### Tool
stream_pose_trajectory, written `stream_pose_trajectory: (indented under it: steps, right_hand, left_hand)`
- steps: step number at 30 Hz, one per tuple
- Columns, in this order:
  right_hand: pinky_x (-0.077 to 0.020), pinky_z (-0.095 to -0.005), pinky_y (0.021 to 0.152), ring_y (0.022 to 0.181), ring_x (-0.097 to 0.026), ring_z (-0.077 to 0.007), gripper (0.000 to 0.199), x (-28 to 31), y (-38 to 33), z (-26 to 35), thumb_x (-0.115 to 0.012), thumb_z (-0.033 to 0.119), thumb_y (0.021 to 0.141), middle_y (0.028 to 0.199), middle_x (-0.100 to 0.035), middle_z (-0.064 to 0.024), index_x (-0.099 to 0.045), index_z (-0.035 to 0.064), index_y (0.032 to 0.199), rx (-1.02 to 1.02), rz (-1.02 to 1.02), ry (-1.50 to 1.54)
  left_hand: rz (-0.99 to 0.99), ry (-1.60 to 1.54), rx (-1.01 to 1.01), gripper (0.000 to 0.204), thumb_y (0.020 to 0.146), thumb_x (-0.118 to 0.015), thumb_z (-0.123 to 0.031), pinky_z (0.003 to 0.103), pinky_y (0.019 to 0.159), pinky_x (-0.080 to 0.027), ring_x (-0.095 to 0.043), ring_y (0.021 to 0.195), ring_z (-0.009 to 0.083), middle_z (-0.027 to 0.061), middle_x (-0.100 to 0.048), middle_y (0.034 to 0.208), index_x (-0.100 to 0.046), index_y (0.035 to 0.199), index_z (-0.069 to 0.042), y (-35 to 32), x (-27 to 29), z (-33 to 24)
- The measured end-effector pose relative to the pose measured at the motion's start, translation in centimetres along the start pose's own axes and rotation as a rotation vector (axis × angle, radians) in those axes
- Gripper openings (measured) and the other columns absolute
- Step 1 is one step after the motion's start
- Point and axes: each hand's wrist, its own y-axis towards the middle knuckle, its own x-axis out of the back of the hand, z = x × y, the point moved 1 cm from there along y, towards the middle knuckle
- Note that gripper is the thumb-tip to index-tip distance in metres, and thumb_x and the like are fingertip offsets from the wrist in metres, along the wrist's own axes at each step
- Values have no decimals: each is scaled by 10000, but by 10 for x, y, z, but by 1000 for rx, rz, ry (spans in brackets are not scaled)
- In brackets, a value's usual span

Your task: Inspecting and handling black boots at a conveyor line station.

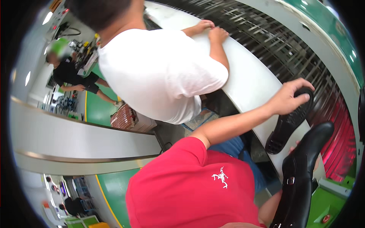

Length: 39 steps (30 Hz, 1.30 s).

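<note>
A black outsole (291,121), tread and heel block showing, is in my left hand (292,98). The thumb and fingers close around its upper end, above the white ledge. A tall black boot (298,186) with a small buckle stands close by on the right, its toe pointing up and away. My right hand (316,164) is mostly hidden behind the boot. Only bits of its fingers show at the boot's sides, holding it. The two pieces are apart, with a narrow gap between them.
A white ledge (247,72) runs along a conveyor of metal rods (281,49), lit red at its near end (338,140). A co-worker in a white shirt (159,72) rests both hands by the ledge. A green machine part (330,205) stands lower right. Another person (72,74) stands farther off.
</note>
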Motion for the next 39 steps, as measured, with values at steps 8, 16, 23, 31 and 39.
stream_pose_trajectory:
  steps: [8,16,23,31,39]
  right_hand:
    - [-568,-585,953,1125,-671,-465,1076,42,0,-2,-481,830,965,1394,-610,-322,-432,-57,1572,-59,-31,-49]
    - [-556,-560,1016,1150,-667,-481,1086,5,-5,-2,-436,835,976,1390,-612,-355,-426,-69,1578,-6,156,-103]
    - [-639,-474,876,1078,-737,-434,1041,-72,-8,-59,-330,782,1010,1362,-633,-375,-410,-94,1566,167,-96,-72]
    - [-655,-376,779,930,-777,-343,1027,-116,1,-77,-573,746,956,1185,-685,-310,-392,-74,1548,310,-42,-351]
    - [-645,-349,742,886,-763,-284,1045,-118,-2,-67,-578,765,930,1156,-689,-265,-398,-63,1542,221,-48,-382]
  left_hand:
    - [-17,-105,27,278,1007,-703,-127,338,980,-544,-674,1053,168,81,-718,1110,-685,1243,17,-3,-1,-1]
    - [20,-67,0,318,1084,-684,-241,320,1003,-528,-645,1099,123,55,-727,1151,-699,1293,-2,-4,0,-6]
    - [154,-279,153,531,1160,-493,-405,395,1075,-567,-752,1152,279,240,-754,1243,-585,1455,26,-20,1,-25]
    - [176,-113,16,631,972,-815,-268,375,1084,-549,-720,1196,231,184,-751,1292,-565,1471,26,-42,-4,-56]
    - [169,-38,24,754,959,-794,-367,426,1082,-572,-719,1237,317,283,-691,1379,-520,1495,87,-44,-10,-58]
